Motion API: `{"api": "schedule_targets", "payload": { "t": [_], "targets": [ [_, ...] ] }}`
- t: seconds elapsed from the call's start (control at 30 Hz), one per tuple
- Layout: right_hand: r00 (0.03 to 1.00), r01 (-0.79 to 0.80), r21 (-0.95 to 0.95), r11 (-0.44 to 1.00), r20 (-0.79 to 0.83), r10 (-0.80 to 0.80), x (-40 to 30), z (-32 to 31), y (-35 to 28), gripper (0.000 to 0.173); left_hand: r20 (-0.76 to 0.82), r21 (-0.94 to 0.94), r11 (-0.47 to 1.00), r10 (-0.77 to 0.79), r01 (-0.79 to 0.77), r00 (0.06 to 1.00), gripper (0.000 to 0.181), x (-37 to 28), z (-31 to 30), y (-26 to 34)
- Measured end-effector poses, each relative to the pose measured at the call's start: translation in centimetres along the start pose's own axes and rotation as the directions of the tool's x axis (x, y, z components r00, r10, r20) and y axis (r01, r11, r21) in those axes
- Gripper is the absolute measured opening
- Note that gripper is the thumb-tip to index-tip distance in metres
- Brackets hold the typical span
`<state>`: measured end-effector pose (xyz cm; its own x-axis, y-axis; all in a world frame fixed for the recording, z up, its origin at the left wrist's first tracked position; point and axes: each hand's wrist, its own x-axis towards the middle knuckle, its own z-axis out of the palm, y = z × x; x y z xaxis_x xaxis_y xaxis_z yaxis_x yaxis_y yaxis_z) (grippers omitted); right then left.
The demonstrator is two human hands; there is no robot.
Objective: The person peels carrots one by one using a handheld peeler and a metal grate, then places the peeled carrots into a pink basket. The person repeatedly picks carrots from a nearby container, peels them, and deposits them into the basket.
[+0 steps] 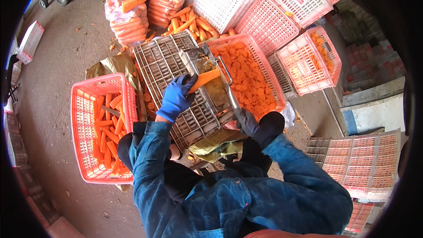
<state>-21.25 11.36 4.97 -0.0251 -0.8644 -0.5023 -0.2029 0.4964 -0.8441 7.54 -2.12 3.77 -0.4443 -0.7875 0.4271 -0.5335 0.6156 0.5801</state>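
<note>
My left hand point(176, 96), in a blue glove, grips the thick end of a peeled carrot point(207, 78). The carrot's other end reaches over the wet bed of a hand-operated slicer point(216, 94). My right hand point(246, 122), in a dark grey glove, is closed around the lower end of the slicer's metal lever point(233, 97). The slicer rests on an upturned grey plastic crate point(195, 124) in front of me. Right of the blade side, a pink basket point(279, 100) holds many round carrot slices point(248, 76). The contact between carrot and blade is hard to make out.
At my left, a red basket point(75, 132) holds peeled carrots point(109, 135) and a knife point(110, 110). Bagged carrots point(129, 23) and loose ones point(193, 24) lie ahead. Stacked crates point(219, 1) stand beyond, another crate point(309, 61) with carrot pieces at right.
</note>
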Motion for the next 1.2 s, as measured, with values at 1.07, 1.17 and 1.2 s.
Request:
{"api": "schedule_targets", "payload": {
  "t": [1.07, 1.17, 1.2],
  "targets": [
    [0.981, -0.139, -0.149, 0.979, 0.113, 0.157, -3.3, -0.2, -9.4, 0.054, -0.090, 0.098, 0.995, 0.006, 0.003, 0.996, 0.063, -1.6, 3.1, -1.1],
    [0.979, -0.202, -0.069, 0.977, 0.024, 0.204, -1.7, 0.0, -3.9, 0.039, -0.106, 0.089, 0.996, 0.011, -0.001, 0.994, 0.060, 0.0, 3.2, -0.3],
    [0.985, -0.162, 0.108, 0.981, 0.073, 0.154, -0.2, -0.9, -0.9, 0.030, -0.113, 0.108, 0.994, 0.031, -0.019, 0.993, 0.061, 0.3, 3.3, -0.2]
  ]
}}
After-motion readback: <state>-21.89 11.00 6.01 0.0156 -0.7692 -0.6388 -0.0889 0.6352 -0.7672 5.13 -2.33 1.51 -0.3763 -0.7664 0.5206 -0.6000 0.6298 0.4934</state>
